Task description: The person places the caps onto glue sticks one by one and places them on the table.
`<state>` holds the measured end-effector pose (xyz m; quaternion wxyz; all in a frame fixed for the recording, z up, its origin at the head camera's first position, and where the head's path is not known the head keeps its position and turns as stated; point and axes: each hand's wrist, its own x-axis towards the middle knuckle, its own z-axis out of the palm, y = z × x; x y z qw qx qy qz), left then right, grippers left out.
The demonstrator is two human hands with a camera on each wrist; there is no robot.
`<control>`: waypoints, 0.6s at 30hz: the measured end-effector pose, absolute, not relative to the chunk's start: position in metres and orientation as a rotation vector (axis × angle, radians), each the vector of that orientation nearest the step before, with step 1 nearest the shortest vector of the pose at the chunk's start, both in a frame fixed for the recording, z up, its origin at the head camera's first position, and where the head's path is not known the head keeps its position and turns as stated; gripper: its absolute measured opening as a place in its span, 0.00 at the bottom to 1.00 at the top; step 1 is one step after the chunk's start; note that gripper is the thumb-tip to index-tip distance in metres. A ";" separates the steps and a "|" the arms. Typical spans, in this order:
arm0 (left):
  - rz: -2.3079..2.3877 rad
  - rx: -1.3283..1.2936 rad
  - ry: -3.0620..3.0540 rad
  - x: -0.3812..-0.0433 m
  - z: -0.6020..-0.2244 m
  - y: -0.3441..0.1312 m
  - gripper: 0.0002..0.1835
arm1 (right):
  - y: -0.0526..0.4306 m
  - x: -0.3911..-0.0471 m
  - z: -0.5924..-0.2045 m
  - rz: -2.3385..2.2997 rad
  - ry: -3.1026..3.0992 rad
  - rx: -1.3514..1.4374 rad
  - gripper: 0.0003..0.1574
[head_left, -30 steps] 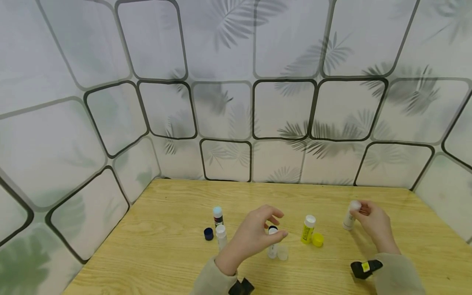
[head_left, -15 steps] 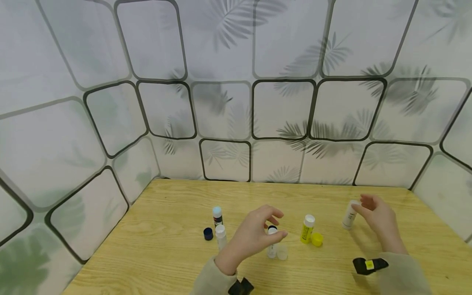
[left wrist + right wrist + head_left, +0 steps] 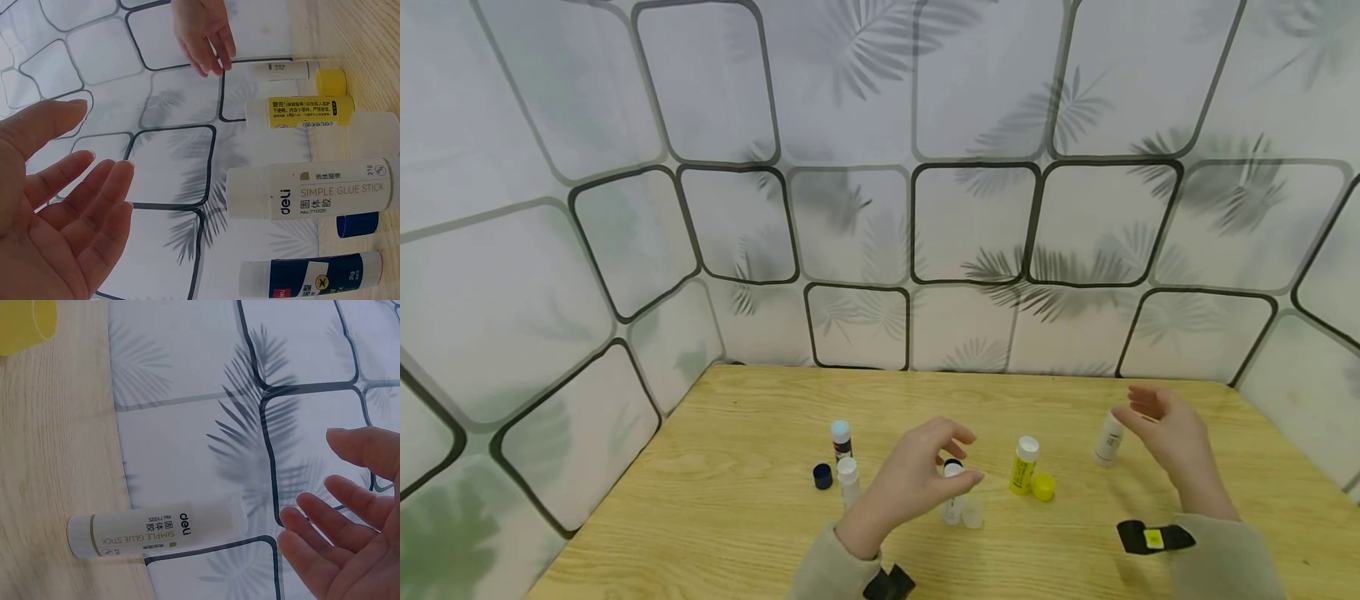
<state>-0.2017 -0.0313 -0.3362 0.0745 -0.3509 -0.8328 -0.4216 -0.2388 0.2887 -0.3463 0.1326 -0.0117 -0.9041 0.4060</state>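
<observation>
At the right of the table stands a white glue stick marked "deli". My right hand hangs beside its top, fingers relaxed and apart from it in the right wrist view. My left hand hovers with loosely bent fingers and holds nothing. Under its fingertips in the head view stands another white glue stick, partly hidden, with a translucent cap by it. Between the hands stands a yellow glue stick, its yellow cap alongside.
Left of my left hand stand a white-topped stick and a navy glue stick, with a navy cap near them. A patterned curtain borders the wooden table at the back.
My right hand has let go of the right white glue stick and drawn slightly up and right. That stick stays upright. My left hand stays in place.
</observation>
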 end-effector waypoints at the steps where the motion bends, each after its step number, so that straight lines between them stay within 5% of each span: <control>1: -1.262 -1.055 -2.498 -0.202 -0.336 -0.031 0.16 | 0.289 -0.239 -0.346 1.181 -2.627 -0.025 0.44; 18: -1.175 -1.012 -2.490 -0.203 -0.338 -0.030 0.15 | 0.287 -0.240 -0.349 1.146 -2.663 0.004 0.43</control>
